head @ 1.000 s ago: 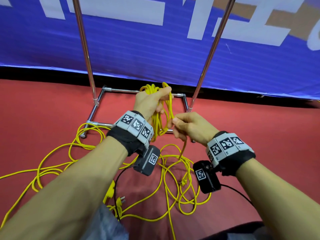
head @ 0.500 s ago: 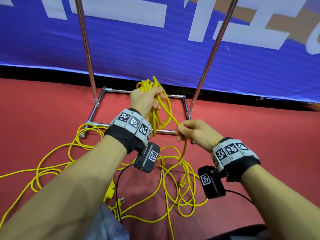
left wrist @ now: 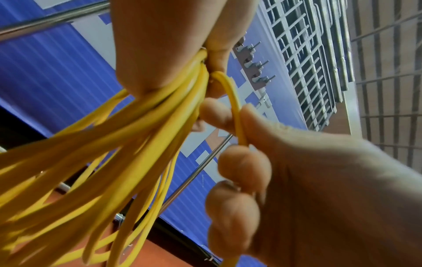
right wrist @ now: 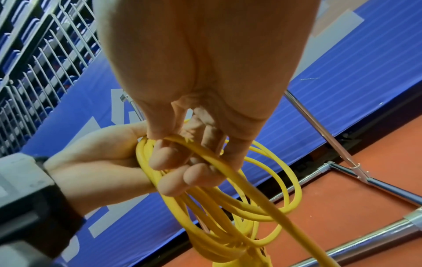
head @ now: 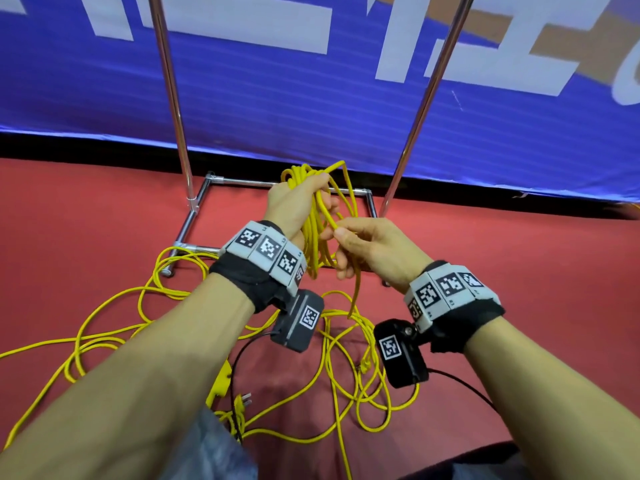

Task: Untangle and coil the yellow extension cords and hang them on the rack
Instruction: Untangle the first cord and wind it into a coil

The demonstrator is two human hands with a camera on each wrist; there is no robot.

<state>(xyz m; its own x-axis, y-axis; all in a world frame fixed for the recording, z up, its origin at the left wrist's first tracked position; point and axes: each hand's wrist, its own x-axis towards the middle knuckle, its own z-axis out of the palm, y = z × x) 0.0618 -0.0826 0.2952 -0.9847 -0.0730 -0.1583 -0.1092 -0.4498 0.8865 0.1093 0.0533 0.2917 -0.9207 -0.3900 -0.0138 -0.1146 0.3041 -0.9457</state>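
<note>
Two hands on cord | left hand grips yellow coil before rack | right hand pinches one strand | loose cord on red floor, ends cut off | rack top out of frame

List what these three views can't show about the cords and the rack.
- Rack: top cut off by the head view's upper edge; hanging bar unseen.
- Loop count in the coil: left hand covers it; blurred in left wrist view.
- Loose cord on the floor: runs off the left edge; arms hide parts.
- Right hand: pinches one strand.
</note>
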